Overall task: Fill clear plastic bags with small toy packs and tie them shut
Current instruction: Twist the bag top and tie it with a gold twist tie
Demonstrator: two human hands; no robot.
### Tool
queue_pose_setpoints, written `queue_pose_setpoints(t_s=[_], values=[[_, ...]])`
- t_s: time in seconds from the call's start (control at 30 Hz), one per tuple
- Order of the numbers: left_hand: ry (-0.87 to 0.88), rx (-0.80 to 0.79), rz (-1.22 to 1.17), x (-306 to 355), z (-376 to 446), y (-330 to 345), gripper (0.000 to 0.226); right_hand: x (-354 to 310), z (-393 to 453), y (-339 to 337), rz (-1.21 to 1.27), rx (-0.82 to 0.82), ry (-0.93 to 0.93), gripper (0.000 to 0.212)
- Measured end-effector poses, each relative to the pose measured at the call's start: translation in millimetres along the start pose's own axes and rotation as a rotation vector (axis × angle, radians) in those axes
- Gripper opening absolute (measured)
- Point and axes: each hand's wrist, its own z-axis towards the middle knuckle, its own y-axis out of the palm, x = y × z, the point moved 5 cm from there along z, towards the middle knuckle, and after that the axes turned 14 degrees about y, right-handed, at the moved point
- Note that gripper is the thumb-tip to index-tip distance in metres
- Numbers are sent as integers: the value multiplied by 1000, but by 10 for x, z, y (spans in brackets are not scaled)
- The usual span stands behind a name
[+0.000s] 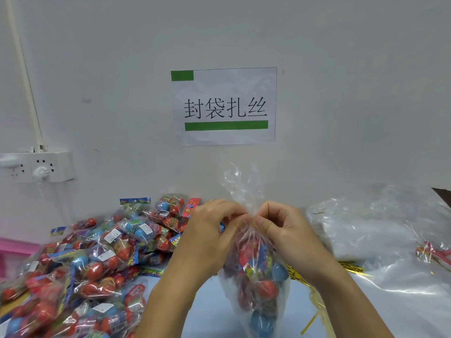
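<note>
Tying step, I judge: filled bag [256, 276] stands at 6 o'clock, w/ left hand [210, 230] & right hand [283, 228] both pinching its gathered neck. Next: a gold twist tie [353, 268] from 3 o'clock, wrapped tight.

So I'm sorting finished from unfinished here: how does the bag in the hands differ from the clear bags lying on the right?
The bag in the hands stands upright, full of toy packs; the clear bags on the right lie flat and look empty. Its neck is gathered, pinched by the left hand and right hand; theirs are loose and unheld. Both are clear plastic.
</note>
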Motion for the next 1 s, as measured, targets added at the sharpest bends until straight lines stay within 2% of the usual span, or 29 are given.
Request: queue_pose_setpoints(t_s=[0.27, 0.47, 0.63, 0.87, 1.0], values=[[-51, -30, -91, 1, -17, -3, 18, 8, -11, 9, 39, 12, 13, 43], [-25, -50, 12, 49, -9, 15, 8, 7, -8, 0, 67, 35, 16, 44], [-2, 27, 71, 102, 25, -15, 8, 15, -1, -20, 103, 54, 22, 41], [-74, 12, -140, 87, 30, -11, 13, 39, 6, -79, 152, 129, 21, 38], [-73, -29, -183, 114, 27, 27, 14, 39, 0, -117, 180, 112, 24, 37]])
